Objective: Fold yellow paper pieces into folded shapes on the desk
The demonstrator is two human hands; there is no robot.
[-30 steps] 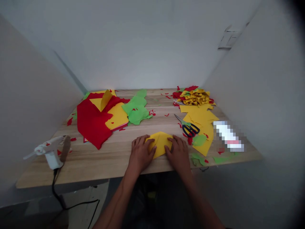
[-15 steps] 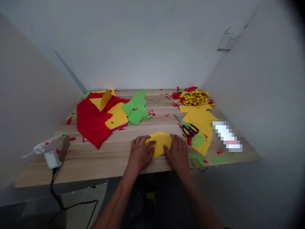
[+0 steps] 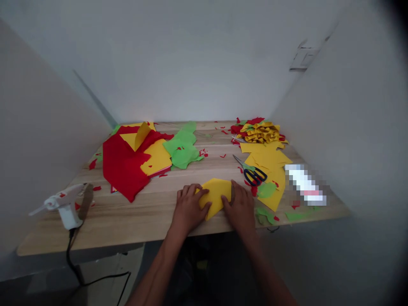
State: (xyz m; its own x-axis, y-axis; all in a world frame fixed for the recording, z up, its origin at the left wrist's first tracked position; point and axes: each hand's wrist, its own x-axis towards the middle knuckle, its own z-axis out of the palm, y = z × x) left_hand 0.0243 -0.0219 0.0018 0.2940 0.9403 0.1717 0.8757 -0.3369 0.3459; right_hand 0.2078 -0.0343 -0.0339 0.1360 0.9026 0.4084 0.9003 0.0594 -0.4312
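"near the front edge of the bench (image 3: 127,225), what is being held?"

"a yellow sheet (image 3: 217,193), lying between both hands. the left hand (image 3: 190,208) covers its left side, the right hand (image 3: 239,210) its right edge."

"how do the fingers stand?"

"half curled on both sides, thumbs resting on top, each hand with hold of the sheet. i can't tell whether any fingertips go underneath."

"why two hands?"

"to steady it, i'd say: something that light could slide or lift if held from one side only."

"and the scissors (image 3: 255,175)?"

"just beyond the right hand, handles nearer the person, which looks handy for picking up. the glue gun (image 3: 66,208) is well apart at the left, perhaps so its cord (image 3: 78,278) can drop past the edge without crossing the work."

"what's the surface like?"

"pale, streaked wood, dotted with red scraps (image 3: 93,164). a big red sheet (image 3: 123,161) lies at the left, a ruffled yellow bundle (image 3: 263,132) at the back right."

"and the room?"

"dim, with plain greyish walls (image 3: 197,63) close behind and on both sides."
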